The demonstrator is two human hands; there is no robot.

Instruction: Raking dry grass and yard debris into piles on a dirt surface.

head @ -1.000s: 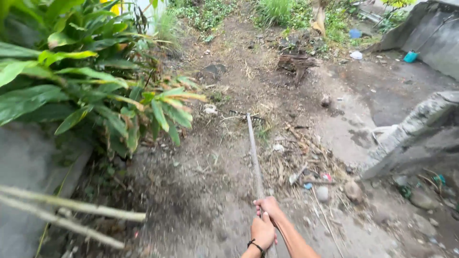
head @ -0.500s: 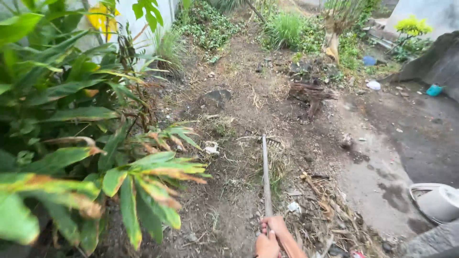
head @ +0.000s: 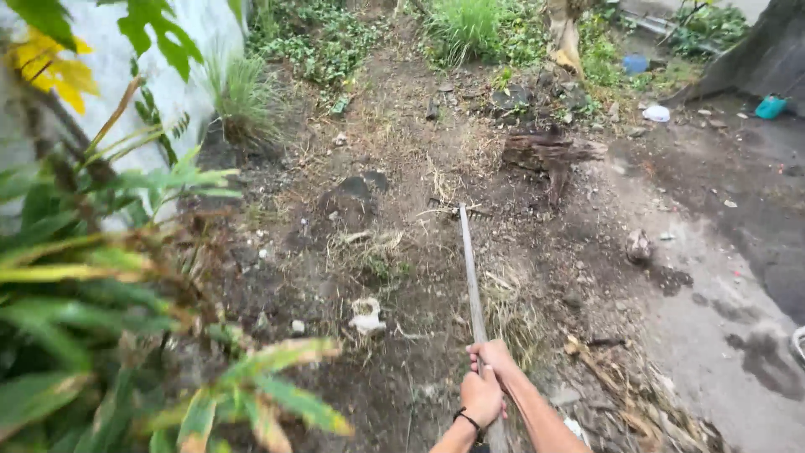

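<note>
Both the left hand [head: 480, 397] and right hand [head: 495, 356] still grip the rake handle [head: 470, 273], now reaching farther up the dirt.

Two bare forearms show at the near edge, with no sleeves on either. The left hand [head: 480, 396] has a thin black band around its wrist (a cord or bracelet, too small to tell). The right hand [head: 495, 356] wears nothing.

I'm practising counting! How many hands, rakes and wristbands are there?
Hands: 2, left hand and right hand, both gripping the handle
Rake: 1
Black wristband: 1, on the left wrist
Total: 4
</note>
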